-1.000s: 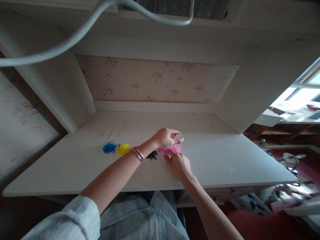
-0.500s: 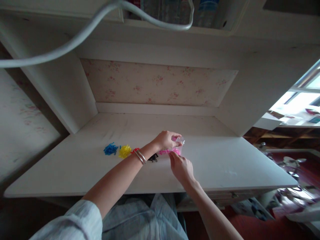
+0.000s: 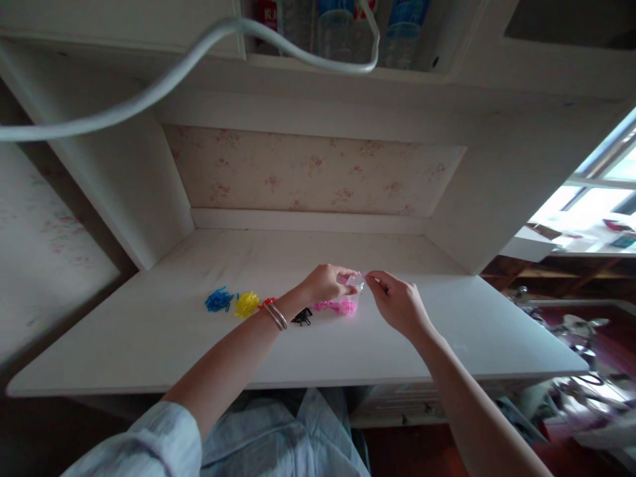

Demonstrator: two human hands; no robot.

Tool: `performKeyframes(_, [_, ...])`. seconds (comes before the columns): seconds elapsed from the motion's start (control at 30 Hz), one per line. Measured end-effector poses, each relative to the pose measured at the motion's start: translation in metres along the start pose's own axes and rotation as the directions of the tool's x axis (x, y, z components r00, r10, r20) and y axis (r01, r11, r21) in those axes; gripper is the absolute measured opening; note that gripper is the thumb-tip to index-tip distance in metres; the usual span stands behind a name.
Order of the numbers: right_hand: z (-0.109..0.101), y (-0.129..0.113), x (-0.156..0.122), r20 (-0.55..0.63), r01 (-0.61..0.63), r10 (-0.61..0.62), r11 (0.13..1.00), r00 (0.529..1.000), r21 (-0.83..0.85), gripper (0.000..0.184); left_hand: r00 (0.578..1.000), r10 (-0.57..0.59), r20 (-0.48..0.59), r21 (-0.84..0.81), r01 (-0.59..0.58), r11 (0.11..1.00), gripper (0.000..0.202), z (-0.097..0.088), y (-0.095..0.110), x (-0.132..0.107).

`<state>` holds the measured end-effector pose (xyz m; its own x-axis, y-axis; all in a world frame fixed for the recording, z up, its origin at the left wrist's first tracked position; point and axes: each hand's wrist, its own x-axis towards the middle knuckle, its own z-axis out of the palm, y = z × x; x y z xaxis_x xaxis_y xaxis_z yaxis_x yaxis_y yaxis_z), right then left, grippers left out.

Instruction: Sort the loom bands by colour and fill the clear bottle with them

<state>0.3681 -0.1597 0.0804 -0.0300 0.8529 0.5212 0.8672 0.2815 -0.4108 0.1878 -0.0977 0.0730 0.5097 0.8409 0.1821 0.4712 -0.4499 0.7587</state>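
Observation:
My left hand (image 3: 325,283) grips a small clear plastic cup (image 3: 355,289) by its rim, thumb and fingers pinched on it. At the cup's right edge, my right hand (image 3: 400,303) pinches a tiny pink piece (image 3: 363,275). Small pink pieces (image 3: 345,306) show at the cup's base and to its left; which of them lie inside the cup, I cannot tell. Left of them are little heaps of thin black pieces (image 3: 302,317), red pieces (image 3: 268,303) partly hidden by my left wrist, yellow pieces (image 3: 247,304) and blue pieces (image 3: 219,300).
The heaps lie on a white desktop (image 3: 397,358) with side panels and a floral back wall (image 3: 308,169). A thick white cable (image 3: 189,63) hangs across the upper view, before a shelf with bottles (image 3: 335,30). A window (image 3: 596,185) is at the right.
My right hand has moved up and to the right, from the pink pieces at the cup's base to its rim, with a pink piece between the fingertips. My left hand stays on the cup.

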Motion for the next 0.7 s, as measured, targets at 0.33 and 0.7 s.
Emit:
performKeyframes(0.33, [0.016, 0.001, 0.005, 0.049, -0.007, 0.006, 1.000, 0.999, 0.021, 0.034, 1.000, 0.009, 0.006, -0.008, -0.009, 1.000, 0.053, 0.000, -0.005, 0.001])
performKeyframes(0.7, [0.075, 0.036, -0.030, 0.215, -0.156, 0.057, 0.863, 0.975, 0.481, 0.053, 0.999, 0.001, 0.048, -0.015, -0.001, 1.000, 0.049, -0.003, 0.001, -0.002])
